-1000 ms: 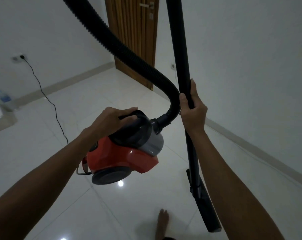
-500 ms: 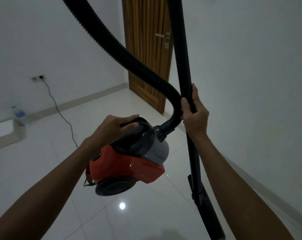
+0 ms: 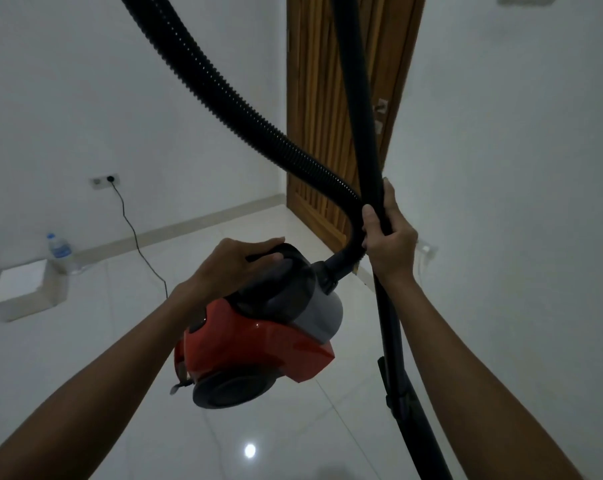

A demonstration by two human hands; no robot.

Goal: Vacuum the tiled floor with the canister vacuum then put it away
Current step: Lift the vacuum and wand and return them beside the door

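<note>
A red and grey canister vacuum (image 3: 258, 341) hangs in the air above the white tiled floor (image 3: 275, 445). My left hand (image 3: 236, 263) grips its black top handle. My right hand (image 3: 388, 239) grips the black rigid wand (image 3: 365, 116), which runs from the top of the frame down to its floor nozzle end (image 3: 421, 427) at the lower right. The black ribbed hose (image 3: 223, 95) curves from the upper left down into the canister's front port beside my right hand.
A wooden door (image 3: 334, 116) stands shut straight ahead in the corner. A black power cord (image 3: 133, 233) runs from a wall socket (image 3: 105, 180) down to the floor at left. A white box (image 3: 24, 289) and a water bottle (image 3: 59, 249) sit by the left wall.
The view has tilted up and turned toward the door, which is nearer now. Both hands keep the same hold on the canister and wand. The foot seen earlier is out of view.
</note>
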